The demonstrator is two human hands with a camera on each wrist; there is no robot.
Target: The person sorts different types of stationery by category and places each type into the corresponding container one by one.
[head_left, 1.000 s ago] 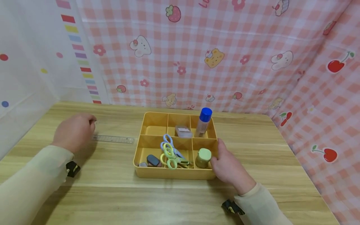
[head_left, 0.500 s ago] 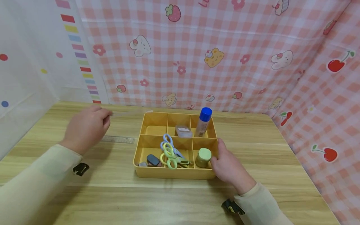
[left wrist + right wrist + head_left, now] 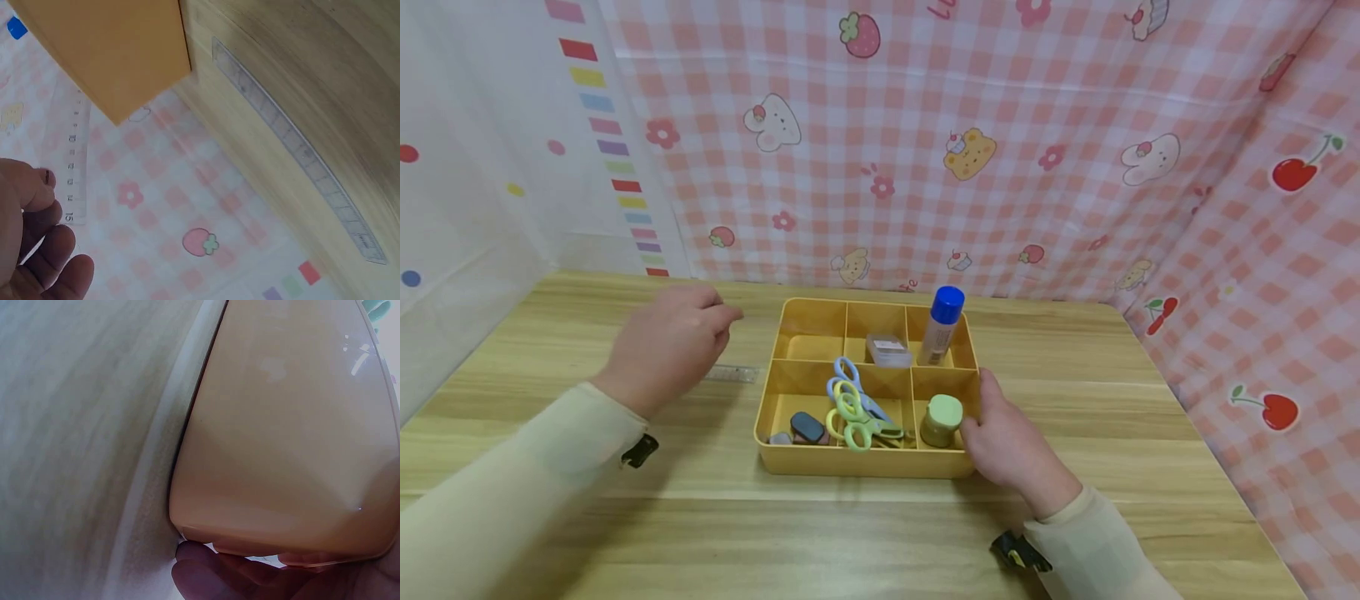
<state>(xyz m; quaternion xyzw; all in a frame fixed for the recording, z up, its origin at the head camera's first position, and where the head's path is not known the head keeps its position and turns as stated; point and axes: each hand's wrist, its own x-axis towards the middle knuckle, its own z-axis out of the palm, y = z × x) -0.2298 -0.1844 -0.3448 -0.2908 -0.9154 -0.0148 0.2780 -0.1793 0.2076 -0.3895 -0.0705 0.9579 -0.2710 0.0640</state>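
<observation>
My left hand is raised over the table, left of a yellow compartment tray. In the left wrist view its thumb and index finger pinch the end of a clear ruler near the 15 mark; the head view hardly shows this ruler. A second clear ruler lies flat on the table, partly hidden below the hand in the head view. My right hand grips the tray's right wall at its front corner, thumb at the rim. Green-and-yellow scissors and blue scissors lie in the front compartments.
The tray also holds a blue-capped glue stick, a green-lidded jar, a small clear box and a dark oval piece. Behind the wooden table hangs a pink checked curtain.
My left hand has lifted the ruler it pinches and moved right, toward the tray. My right hand and the tray have stayed in place.
</observation>
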